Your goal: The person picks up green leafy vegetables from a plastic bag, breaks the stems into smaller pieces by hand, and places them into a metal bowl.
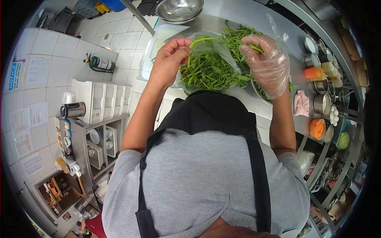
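Bare, my left hand point(171, 59) pinches the end of a green stem point(201, 40) above a clear plastic bag point(228, 49) full of leafy greens point(208, 69). A clear plastic glove covers my right hand point(266, 59), whose curled fingers hold a short piece of green stem point(256, 48). Between and beyond the hands, more leafy greens point(241, 35) lie on the steel table. Partly hidden under my right forearm is a container point(260, 92) with greens in it.
Metal bowls point(179, 10) stand at the table's far edge, near a white board point(166, 32). Along the right are a pink cloth point(301, 103), an orange container point(317, 129) and several pots. A white drawer unit point(104, 102) stands at the left.
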Demonstrator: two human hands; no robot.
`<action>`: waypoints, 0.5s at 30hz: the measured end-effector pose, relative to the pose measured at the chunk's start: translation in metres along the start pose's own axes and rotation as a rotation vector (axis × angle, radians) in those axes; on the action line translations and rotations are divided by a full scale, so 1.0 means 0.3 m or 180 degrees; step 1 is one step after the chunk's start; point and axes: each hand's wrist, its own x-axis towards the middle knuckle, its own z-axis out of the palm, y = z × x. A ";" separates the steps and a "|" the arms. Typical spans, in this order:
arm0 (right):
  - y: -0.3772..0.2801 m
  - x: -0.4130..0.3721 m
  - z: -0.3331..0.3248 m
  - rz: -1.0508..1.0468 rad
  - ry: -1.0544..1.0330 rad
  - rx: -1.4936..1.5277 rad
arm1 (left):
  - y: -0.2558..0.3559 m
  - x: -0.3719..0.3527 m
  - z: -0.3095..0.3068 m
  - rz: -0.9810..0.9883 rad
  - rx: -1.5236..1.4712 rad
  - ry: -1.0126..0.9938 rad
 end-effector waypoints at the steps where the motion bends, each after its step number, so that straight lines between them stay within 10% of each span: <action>1: -0.013 -0.002 -0.008 -0.0203 -0.0011 -0.0080 | -0.006 0.006 0.004 -0.0005 0.0008 -0.0035; 10: -0.055 -0.044 0.055 0.0127 -0.0582 -0.0733 | -0.059 0.046 0.028 -0.0363 -0.0638 -0.0215; 15: 0.042 -0.046 0.129 -0.0454 -0.0654 -0.1204 | -0.054 0.032 0.063 -0.0051 0.0694 -0.0667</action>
